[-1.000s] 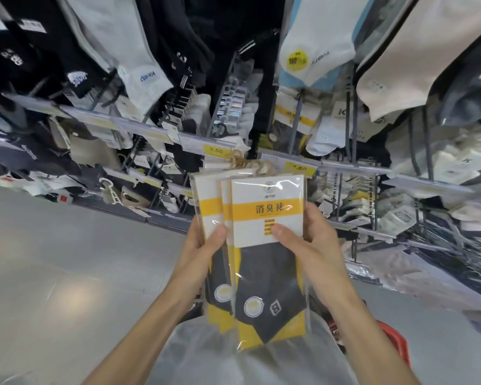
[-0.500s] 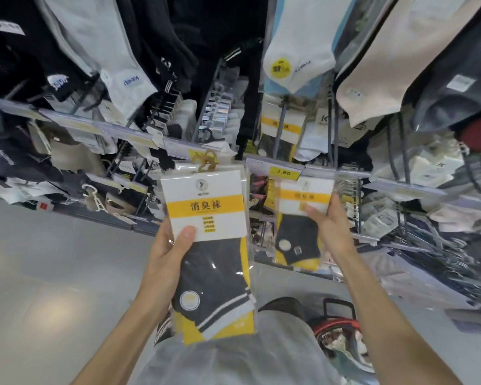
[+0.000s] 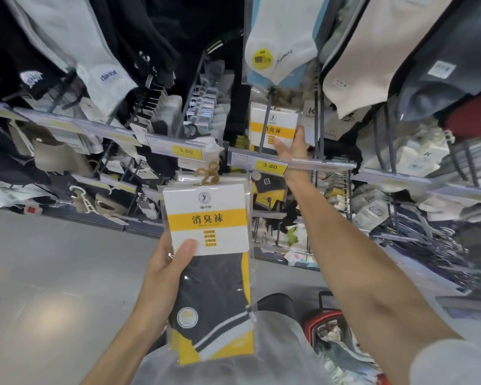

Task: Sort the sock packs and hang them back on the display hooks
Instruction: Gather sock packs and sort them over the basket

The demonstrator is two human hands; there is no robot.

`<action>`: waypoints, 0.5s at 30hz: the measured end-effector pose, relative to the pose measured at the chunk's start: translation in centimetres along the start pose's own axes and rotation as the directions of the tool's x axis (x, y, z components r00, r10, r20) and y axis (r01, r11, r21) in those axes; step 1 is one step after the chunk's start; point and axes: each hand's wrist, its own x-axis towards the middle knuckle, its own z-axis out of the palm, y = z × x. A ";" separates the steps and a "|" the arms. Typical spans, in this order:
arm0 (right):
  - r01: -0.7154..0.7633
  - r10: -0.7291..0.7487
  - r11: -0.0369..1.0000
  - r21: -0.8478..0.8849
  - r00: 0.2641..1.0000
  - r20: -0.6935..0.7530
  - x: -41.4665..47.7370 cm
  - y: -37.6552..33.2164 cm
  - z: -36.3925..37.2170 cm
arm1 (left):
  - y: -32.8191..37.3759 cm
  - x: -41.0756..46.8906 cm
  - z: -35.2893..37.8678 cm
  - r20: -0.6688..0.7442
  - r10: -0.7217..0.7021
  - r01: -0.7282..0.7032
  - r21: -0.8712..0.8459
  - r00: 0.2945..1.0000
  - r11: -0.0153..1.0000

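Several packs (image 3: 207, 218) sit pinched between thumb and fingers of the left hand (image 3: 161, 270) as the right hand (image 3: 290, 150) pinches one pack (image 3: 272, 126) at its hook (image 3: 266, 115) above the rail (image 3: 317, 163), where missing the hook could drop it.

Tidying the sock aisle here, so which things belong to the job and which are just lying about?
Job: stack of yellow packs, gripped by left hand; single pack, pinched by right hand at display hook.
Lying about: 3.50 price label; grey Keep sock; white hanger.
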 end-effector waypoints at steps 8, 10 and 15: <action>0.147 -0.153 0.974 -0.175 0.988 -0.024 1.5 0.6 -0.1 | -0.6 0.1 -0.5 -0.016 -0.025 0.026 0.012 1.000 1.000; 0.163 -0.172 0.968 -0.189 0.985 -0.027 1.6 1.1 -0.2 | -0.9 0.2 -0.7 -0.026 -0.040 0.040 0.014 0.999 0.999; 0.137 -0.129 0.953 -0.271 0.990 0.047 2.0 1.8 -0.7 | -1.0 0.4 -0.7 -0.040 -0.065 0.066 0.009 0.997 0.998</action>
